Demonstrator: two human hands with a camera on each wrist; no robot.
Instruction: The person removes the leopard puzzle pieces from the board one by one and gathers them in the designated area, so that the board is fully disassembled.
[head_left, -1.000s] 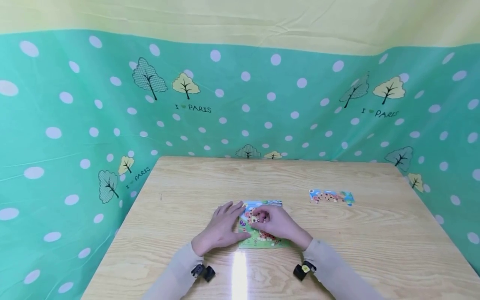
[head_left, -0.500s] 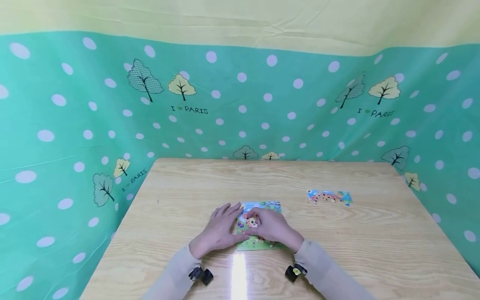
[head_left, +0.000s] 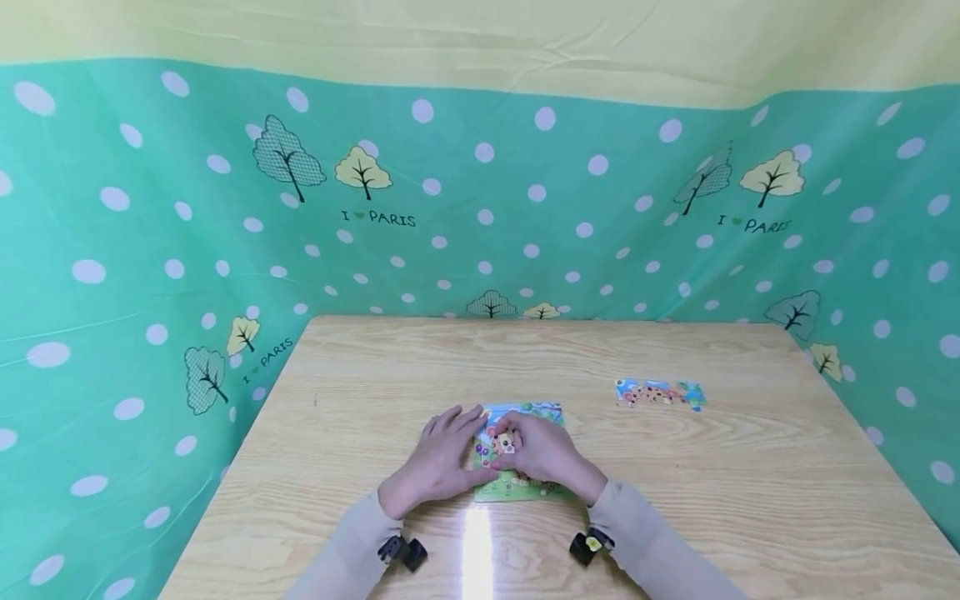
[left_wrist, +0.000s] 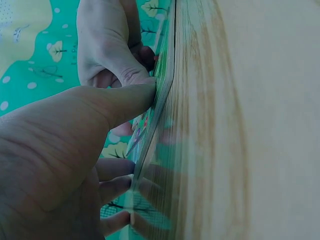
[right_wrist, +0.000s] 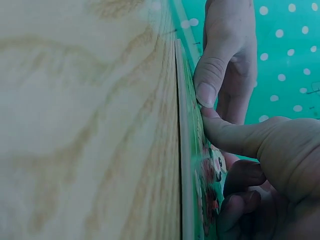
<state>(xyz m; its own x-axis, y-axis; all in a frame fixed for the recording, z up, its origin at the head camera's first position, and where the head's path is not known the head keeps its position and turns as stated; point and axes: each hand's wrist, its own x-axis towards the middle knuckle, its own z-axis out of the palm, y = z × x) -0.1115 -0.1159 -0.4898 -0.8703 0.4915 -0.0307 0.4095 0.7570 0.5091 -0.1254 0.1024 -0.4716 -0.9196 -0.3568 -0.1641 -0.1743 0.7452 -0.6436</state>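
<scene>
A jigsaw puzzle board (head_left: 498, 492) with a spotted cartoon animal on green and blue lies flat near the front of the table. My left hand (head_left: 442, 458) rests along its left side, fingers spread and fairly straight, the thumb on the front left part. Over the middle of the board, my right hand (head_left: 551, 450) pinches a puzzle piece (head_left: 507, 443) bearing the animal's face, between thumb and curled fingers. In the right wrist view this piece (right_wrist: 219, 162) stands at the board's surface beside the fingers, and both thumbs meet close together. The right hand hides the board's right part.
A strip of puzzle pieces (head_left: 660, 393) with spots and blue sky lies at the back right of the wooden table (head_left: 360, 367). A green dotted curtain (head_left: 480, 242) stands behind and along the sides. Light glares on the table's front.
The right hand, with the face piece in its fingers, has shifted slightly left and toward the front of the board. The left hand stays in place; the head view has turned a little.
</scene>
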